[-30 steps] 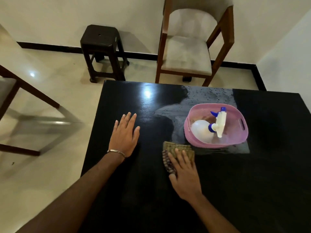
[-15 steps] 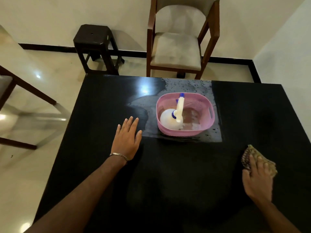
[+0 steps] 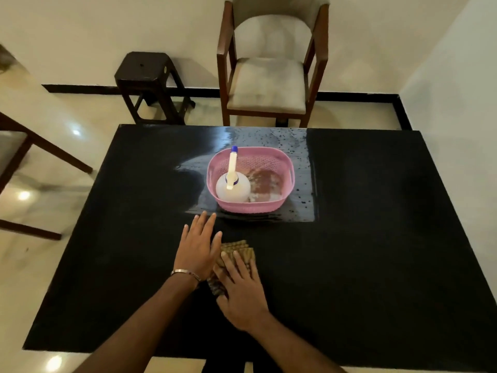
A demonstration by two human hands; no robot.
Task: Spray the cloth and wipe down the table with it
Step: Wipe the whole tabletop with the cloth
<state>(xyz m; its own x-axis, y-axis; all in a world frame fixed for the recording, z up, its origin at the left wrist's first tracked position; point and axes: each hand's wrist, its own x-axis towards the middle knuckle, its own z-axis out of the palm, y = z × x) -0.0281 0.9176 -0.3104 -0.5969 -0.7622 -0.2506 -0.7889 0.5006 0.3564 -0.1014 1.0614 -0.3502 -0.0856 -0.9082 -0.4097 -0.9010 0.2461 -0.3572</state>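
- Basket [image 3: 286,168]: pink, holds spray bottle [image 3: 233,188].
- Cloth [image 3: 240,250]: on table [image 3: 376,238], near side of basket.
- Right hand [image 3: 243,294]: flat, pressing cloth.
- Left hand [image 3: 197,250]: flat, released, beside cloth.

From where I stand, nothing here can be read. The spray bottle [image 3: 233,189] in the pink basket [image 3: 285,168] shows only plain white plastic with blue trim, no label facing this way. The dark stool [image 3: 145,71] by the wall carries a small pale sticker [image 3: 166,68] on its seat edge, but whatever is printed there is too small to make out. The bench [image 3: 376,238] top bears no lettering or marks.
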